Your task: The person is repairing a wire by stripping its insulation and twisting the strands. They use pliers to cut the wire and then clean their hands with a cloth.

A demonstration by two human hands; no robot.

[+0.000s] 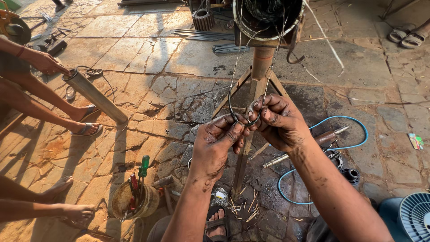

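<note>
Cracked stone paving [148, 58] lies under you, sunlit and oil-stained near the metal stand [259, 76]. Your left hand [215, 145] and right hand [277, 121] both pinch closed on thin dark wires [233, 85] hanging from the motor housing [268, 18]. Small coloured packet [416, 141] lies far right

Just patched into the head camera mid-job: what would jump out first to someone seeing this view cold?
Two grimy hands at centre: the left hand and right hand pinch thin wires that hang from a metal drum on a tripod stand. At lower left sits a bucket of tools on the stone floor. At far left another person's hand grips a grey pipe.
</note>
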